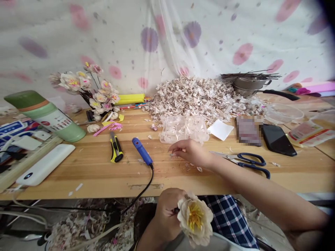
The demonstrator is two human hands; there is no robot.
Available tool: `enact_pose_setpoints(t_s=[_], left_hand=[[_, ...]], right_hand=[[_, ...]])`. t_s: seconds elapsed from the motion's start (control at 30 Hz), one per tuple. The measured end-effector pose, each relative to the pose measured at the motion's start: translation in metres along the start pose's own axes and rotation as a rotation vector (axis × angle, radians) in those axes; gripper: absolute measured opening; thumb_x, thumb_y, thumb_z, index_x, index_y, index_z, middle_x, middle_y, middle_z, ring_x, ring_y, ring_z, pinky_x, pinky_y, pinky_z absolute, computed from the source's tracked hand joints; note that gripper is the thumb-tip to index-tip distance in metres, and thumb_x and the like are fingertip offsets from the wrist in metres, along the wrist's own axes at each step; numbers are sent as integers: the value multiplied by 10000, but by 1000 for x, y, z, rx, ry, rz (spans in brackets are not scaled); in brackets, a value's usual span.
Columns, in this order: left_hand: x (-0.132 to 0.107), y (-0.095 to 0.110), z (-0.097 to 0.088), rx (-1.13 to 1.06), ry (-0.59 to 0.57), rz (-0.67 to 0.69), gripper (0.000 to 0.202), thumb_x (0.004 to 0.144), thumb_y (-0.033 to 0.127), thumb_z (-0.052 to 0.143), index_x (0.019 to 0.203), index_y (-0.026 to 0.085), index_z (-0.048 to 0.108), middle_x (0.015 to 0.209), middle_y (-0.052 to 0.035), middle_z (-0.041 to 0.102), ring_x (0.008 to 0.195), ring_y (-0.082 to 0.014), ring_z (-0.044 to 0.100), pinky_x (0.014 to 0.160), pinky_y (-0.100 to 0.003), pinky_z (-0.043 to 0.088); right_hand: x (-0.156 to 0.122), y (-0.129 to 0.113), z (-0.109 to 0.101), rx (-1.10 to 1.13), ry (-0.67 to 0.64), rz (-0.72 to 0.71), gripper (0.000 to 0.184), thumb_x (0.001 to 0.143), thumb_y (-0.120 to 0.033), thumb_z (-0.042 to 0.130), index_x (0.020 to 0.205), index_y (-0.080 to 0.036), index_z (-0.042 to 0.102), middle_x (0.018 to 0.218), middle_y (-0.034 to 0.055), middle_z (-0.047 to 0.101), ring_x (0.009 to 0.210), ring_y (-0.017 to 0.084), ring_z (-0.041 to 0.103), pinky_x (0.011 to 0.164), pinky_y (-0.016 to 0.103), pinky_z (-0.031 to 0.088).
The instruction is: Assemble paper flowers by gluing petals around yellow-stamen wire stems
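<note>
A: What spreads across the wooden workbench [86,174]?
B: A heap of pale petal scraps [193,99], with a clear plastic tray [183,129] before it.
A: The right hand [192,152]?
B: Just above the bench, near black-handled scissors [242,162], fingers [174,148] drawn narrow; whether they hold anything, I can't tell.
A: The left hand [167,212]?
B: Below the bench edge, fingers [170,202] curled around the base of a cream artificial flower [195,218].
</note>
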State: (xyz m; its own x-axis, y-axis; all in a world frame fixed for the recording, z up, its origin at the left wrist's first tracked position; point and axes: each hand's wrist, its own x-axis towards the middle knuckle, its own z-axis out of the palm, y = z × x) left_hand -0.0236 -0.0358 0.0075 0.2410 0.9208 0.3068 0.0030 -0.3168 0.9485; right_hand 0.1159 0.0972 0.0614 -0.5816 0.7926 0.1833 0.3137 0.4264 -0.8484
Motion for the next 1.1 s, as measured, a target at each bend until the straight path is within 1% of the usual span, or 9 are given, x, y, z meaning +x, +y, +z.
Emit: enact_pose_setpoints(t_s=[0.13, 0.3, 0.4, 0.43, 0.57, 0.67, 0.83, 0.97, 1.1], left_hand=[[-5, 7, 1, -31, 30, 42, 646, 716, 814, 545, 481, 212, 574, 410, -8, 428, 446, -156, 481, 499, -283, 434], [-9, 5, -10, -200, 49, 126, 532, 821, 651, 588, 586, 181, 668, 519, -43, 592, 420, -132, 522, 429, -248, 421], [-14, -6, -16, -306, 288, 103, 341, 721, 505, 783, 657, 187, 676, 520, 3, 591, 429, -120, 531, 402, -213, 424], [-15, -10, -17, -336, 309, 63, 321, 711, 479, 803, 686, 183, 682, 544, 3, 605, 448, -120, 543, 417, -214, 448], [-10, -14, -19, -481, 98, -3, 216, 762, 360, 794, 792, 159, 723, 643, -35, 682, 498, -133, 602, 449, -224, 510], [-3, -12, -18, -507, 54, -29, 216, 795, 343, 769, 724, 143, 734, 635, -46, 690, 530, -137, 621, 469, -219, 516], [3, -14, -14, -450, 14, -4, 287, 812, 368, 750, 659, 127, 722, 603, -54, 677, 510, -135, 604, 477, -228, 495], [4, -16, -15, -351, 10, 16, 310, 814, 381, 746, 640, 128, 707, 599, -48, 659, 531, -129, 580, 509, -232, 465], [2, -21, -17, -231, 23, 42, 364, 807, 459, 733, 650, 133, 690, 589, -27, 599, 547, -125, 537, 519, -238, 430]], right_hand=[[11, -20, -3, -124, 11, -13, 187, 818, -66, 580, 781, -169, 731, 778, 38, 739, 757, 152, 653, 782, 285, 470], [-9, -16, -41, -203, 188, 111, 252, 920, -285, 530, 750, -161, 668, 678, 34, 683, 630, 142, 593, 648, 270, 437], [-39, -12, -57, -257, 238, 256, 301, 899, -404, 565, 715, -178, 639, 610, 12, 652, 547, 126, 533, 558, 252, 392], [-50, -12, -59, -283, 213, 292, 297, 891, -413, 574, 723, -179, 646, 613, 16, 658, 545, 128, 532, 548, 254, 386], [-89, -10, -54, -424, 37, 284, 191, 903, -280, 545, 864, -182, 704, 840, 70, 732, 728, 179, 629, 669, 296, 454], [-108, -5, -42, -444, -41, 253, 169, 911, -258, 556, 961, -188, 702, 905, 77, 710, 810, 198, 637, 731, 320, 482], [-116, 8, -28, -422, 27, 172, 299, 925, -212, 560, 1220, -211, 606, 1011, 84, 657, 894, 201, 627, 798, 349, 504], [-112, 16, -26, -383, 29, 95, 130, 939, -208, 555, 976, -207, 680, 1051, 79, 638, 944, 193, 625, 852, 350, 504], [-111, 19, -25, -365, 48, 44, 138, 943, -220, 561, 847, -198, 658, 979, 64, 637, 893, 178, 623, 818, 334, 506]])
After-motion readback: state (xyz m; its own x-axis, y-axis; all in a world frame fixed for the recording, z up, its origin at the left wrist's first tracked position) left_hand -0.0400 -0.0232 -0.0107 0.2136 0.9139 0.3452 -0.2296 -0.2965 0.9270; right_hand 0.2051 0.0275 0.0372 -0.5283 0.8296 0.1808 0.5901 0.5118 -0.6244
